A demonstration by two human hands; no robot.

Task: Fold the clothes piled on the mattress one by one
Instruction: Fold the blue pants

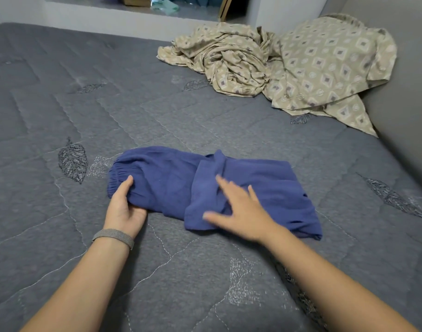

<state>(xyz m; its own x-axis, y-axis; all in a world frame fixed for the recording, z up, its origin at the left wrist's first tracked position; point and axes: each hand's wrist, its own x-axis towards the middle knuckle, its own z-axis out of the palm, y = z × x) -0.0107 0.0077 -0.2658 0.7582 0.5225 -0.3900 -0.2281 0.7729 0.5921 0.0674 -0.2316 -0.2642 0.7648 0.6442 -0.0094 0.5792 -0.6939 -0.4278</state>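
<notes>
A blue garment (171, 183) with an elastic waistband lies partly folded across the middle of the grey quilted mattress (61, 116). My left hand (124, 208) grips its near-left edge by the waistband, thumb on top and fingers tucked under the cloth. My right hand (241, 209), blurred by motion, lies flat with spread fingers on the folded flap at the garment's centre. A crumpled pile of beige patterned clothes (289, 65) sits at the far right of the mattress.
A grey wall (401, 97) runs along the right side of the mattress, right behind the beige pile. Beyond the far edge is a pale ledge (109, 6) with a few items on it. Bare mattress surrounds the blue garment.
</notes>
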